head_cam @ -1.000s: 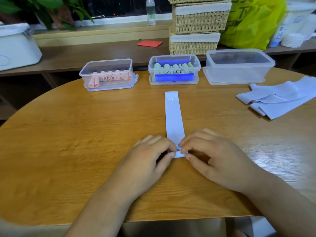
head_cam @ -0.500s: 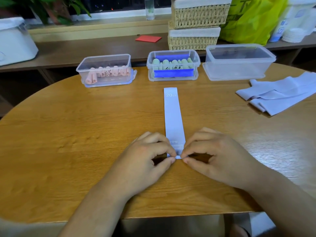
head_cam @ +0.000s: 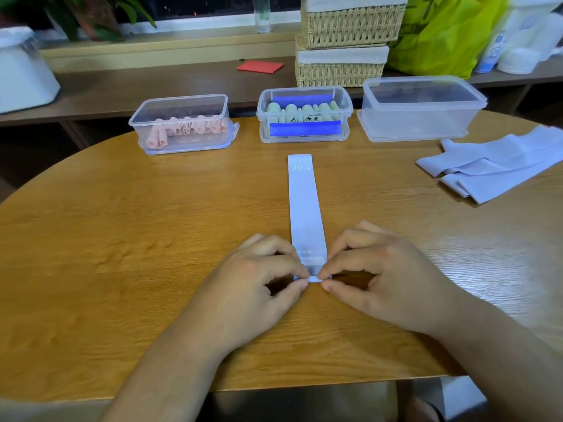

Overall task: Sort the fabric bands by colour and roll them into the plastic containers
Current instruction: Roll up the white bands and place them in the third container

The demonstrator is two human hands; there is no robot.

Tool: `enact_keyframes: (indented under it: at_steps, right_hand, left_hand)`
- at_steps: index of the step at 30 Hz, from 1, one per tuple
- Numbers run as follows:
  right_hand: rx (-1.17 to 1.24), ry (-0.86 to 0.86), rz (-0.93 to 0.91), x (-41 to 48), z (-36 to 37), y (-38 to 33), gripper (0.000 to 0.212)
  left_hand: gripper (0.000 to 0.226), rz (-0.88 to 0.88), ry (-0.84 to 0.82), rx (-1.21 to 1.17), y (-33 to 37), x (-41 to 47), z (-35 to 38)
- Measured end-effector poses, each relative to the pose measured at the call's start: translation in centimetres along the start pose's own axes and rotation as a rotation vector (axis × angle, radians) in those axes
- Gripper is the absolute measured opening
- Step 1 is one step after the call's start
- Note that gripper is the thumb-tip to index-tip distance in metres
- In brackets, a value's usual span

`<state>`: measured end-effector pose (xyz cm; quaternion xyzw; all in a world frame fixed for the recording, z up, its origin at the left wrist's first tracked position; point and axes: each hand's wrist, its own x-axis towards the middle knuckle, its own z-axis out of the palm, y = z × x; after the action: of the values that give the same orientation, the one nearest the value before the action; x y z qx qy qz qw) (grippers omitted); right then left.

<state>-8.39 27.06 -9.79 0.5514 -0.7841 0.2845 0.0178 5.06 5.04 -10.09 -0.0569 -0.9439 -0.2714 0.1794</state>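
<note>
A pale lilac fabric band marked "20 LB" lies flat and straight on the wooden table, its far end pointing at the containers. My left hand and my right hand pinch its near end from either side, where a small fold or roll starts. Three clear plastic containers stand at the back: the left container holds pink rolls, the middle container holds green rolls and blue bands, and the right container shows nothing inside. A pile of lilac bands lies at the right.
Behind the table runs a low shelf with stacked wicker baskets, a red card, a yellow-green bag, a white appliance and a plant. The table's near edge is just under my wrists.
My view has tilted slightly so the table contents sit a little higher in the frame. Both hands stay at the band's near end, fingertips closing tighter on it.
</note>
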Motion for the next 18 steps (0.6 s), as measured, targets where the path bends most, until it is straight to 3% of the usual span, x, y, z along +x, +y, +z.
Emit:
enact_keyframes:
  at_steps: [12,18]
  right_hand:
    - [-0.046,0.03,0.009,-0.02,0.05,0.01,0.018]
    - [-0.18,0.036,-0.016,-0.04,-0.09,-0.16,0.026]
  left_hand:
    - [0.019,-0.04,0.054,0.056,0.09,-0.14,0.31]
    - [0.032,-0.053,0.02,0.151,0.06,-0.24,0.38]
